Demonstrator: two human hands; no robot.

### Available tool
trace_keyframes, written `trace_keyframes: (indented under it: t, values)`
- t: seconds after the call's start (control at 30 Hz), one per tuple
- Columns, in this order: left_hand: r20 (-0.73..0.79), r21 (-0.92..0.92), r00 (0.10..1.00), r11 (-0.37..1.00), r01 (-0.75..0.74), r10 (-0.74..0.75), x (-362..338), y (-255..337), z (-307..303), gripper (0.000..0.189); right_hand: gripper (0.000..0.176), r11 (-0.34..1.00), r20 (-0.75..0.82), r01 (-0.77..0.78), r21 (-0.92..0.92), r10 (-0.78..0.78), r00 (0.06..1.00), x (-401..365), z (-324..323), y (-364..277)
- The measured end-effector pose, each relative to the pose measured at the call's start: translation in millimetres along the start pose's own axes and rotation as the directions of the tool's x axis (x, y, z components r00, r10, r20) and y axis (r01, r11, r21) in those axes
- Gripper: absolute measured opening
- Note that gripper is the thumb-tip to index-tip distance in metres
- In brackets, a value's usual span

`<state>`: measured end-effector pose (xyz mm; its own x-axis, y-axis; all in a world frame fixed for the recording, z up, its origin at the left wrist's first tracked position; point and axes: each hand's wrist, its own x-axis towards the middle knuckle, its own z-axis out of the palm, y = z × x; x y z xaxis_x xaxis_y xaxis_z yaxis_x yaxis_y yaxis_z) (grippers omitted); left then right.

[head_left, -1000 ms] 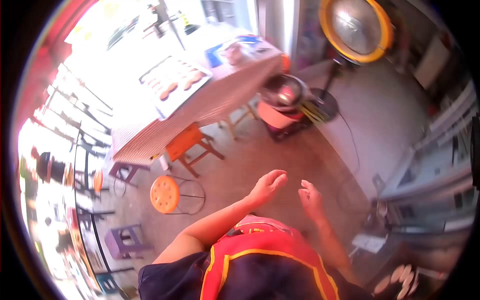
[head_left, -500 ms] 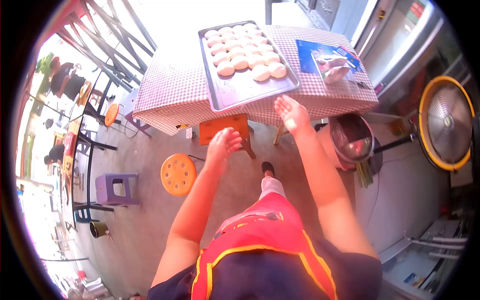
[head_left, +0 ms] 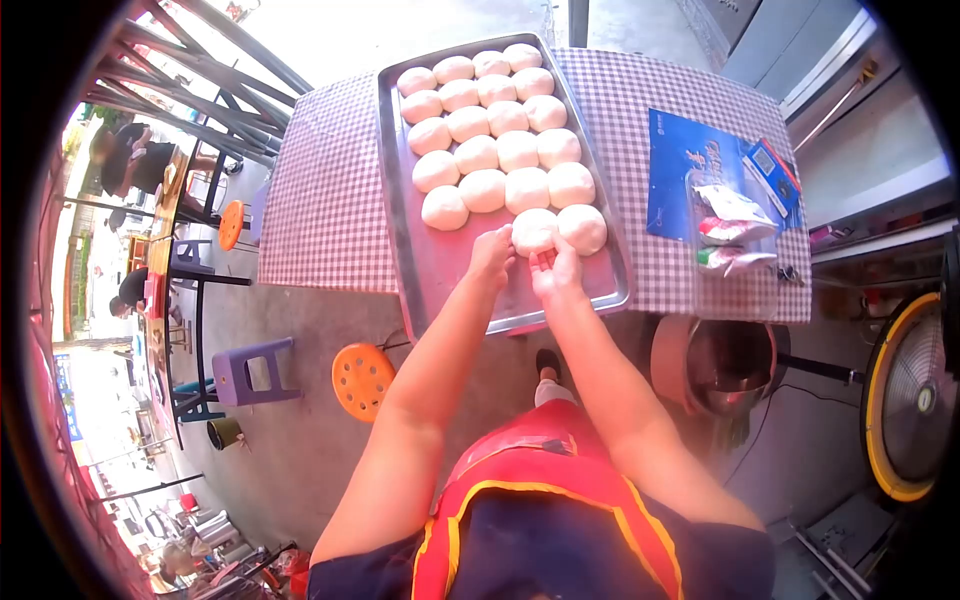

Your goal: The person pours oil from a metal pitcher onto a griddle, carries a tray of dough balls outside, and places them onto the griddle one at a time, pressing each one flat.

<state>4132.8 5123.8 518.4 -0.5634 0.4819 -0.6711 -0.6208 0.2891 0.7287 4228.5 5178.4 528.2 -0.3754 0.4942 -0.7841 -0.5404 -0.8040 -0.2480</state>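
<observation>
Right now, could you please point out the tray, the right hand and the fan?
Tray [head_left: 440, 268]: head view, bare base.
Right hand [head_left: 560, 272]: head view, hand's middle.
Fan [head_left: 921, 397]: head view, grille near centre.

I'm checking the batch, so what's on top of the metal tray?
Rows of pale dough balls; the left hand and right hand flank one. The tray shows bare metal too; beneath the balls its surface is hidden.

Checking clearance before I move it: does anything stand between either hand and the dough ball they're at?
Nothing visible: left hand and right hand are at the dough ball; a neighbouring ball sits close on its right.
</observation>
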Motion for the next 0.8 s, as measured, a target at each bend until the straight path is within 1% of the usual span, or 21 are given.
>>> trace_keyframes:
  t: [0.07, 0.13, 0.23, 0.27, 0.3, 0.37, 0.4, 0.43, 0.53, 0.6, 0.63, 0.73, 0.8]
  values:
    - [0.065, -0.125, 0.986, 0.979, 0.160, -0.153, 9, 10, 5, 0.031, 0.027, 0.990, 0.037, -0.082, 0.115, 0.078, 0.996, 5, 5, -4]
    - [0.111, -0.206, 0.950, 0.928, 0.309, -0.292, 10, 24, 11, 0.034, 0.029, 0.961, 0.057, -0.165, 0.221, 0.157, 0.986, 6, 11, -11]
    - [0.203, -0.225, 0.927, 0.906, 0.359, -0.317, 5, 34, 19, 0.036, 0.028, 0.943, 0.054, -0.260, 0.208, 0.255, 0.966, 0, 14, -25]
    - [0.115, -0.178, 0.955, 0.940, 0.290, -0.273, 1, 30, 21, 0.041, 0.029, 0.955, 0.062, -0.247, 0.164, 0.240, 0.969, -1, 11, -25]
    - [0.093, -0.118, 0.981, 0.976, 0.182, -0.171, 8, 24, 24, 0.042, 0.030, 0.965, 0.071, -0.233, 0.121, 0.226, 0.972, -4, 7, -24]
    - [0.067, 0.011, 0.997, 1.000, -0.027, 0.026, 20, 6, 26, 0.044, 0.033, 0.979, 0.063, -0.201, 0.042, 0.198, 0.978, -5, 0, -23]
    - [-0.034, 0.082, 0.999, 0.996, 0.016, -0.013, 8, 15, 32, 0.042, 0.034, 0.983, 0.052, -0.182, 0.003, 0.182, 0.982, -5, -3, -23]
    - [-0.040, 0.051, 0.999, 0.998, 0.035, -0.033, -4, 24, 38, 0.040, 0.036, 0.986, 0.046, -0.162, -0.036, 0.164, 0.985, -4, -3, -23]
    - [-0.039, -0.039, 0.994, 0.994, 0.103, -0.104, -24, 39, 49, 0.036, 0.035, 0.992, 0.161, -0.120, 0.043, 0.111, 0.981, 11, -12, -16]
    - [-0.015, -0.017, 0.992, 0.992, 0.124, -0.124, -16, 40, 48, 0.037, 0.035, 0.993, 0.077, -0.105, 0.058, 0.100, 0.992, 8, -6, -16]
    - [-0.016, 0.025, 0.994, 0.994, 0.104, -0.104, -11, 39, 46, 0.037, 0.034, 0.993, 0.037, -0.095, 0.063, 0.093, 0.995, 5, -2, -16]
    - [-0.045, 0.184, 0.998, 0.982, -0.033, 0.042, -11, 23, 36, 0.038, 0.033, 0.993, 0.037, -0.118, -0.027, 0.119, 0.992, -1, -5, -12]
    - [-0.052, 0.180, 0.981, 0.968, -0.177, 0.189, -33, 16, 25, 0.039, 0.031, 0.989, 0.123, -0.127, -0.070, 0.135, 0.983, -11, -16, -4]
